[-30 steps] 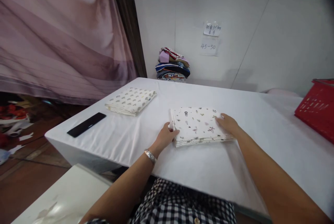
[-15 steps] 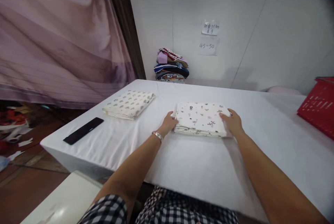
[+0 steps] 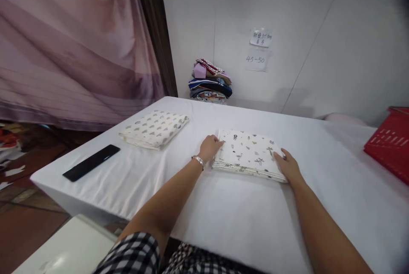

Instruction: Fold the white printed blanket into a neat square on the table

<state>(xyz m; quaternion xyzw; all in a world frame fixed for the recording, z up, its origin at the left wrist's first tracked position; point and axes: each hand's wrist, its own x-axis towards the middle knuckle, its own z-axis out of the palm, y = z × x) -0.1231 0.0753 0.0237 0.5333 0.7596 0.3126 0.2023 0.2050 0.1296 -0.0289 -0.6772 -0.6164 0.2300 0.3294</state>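
Soft, even indoor light, faint shadows, mild overall softness, wide-angle bending and dark vignetting at corners.

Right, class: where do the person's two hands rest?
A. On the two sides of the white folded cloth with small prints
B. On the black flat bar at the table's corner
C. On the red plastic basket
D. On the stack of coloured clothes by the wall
A: the left hand and right hand touch opposite edges of the white folded cloth with small prints; the other things lie untouched.
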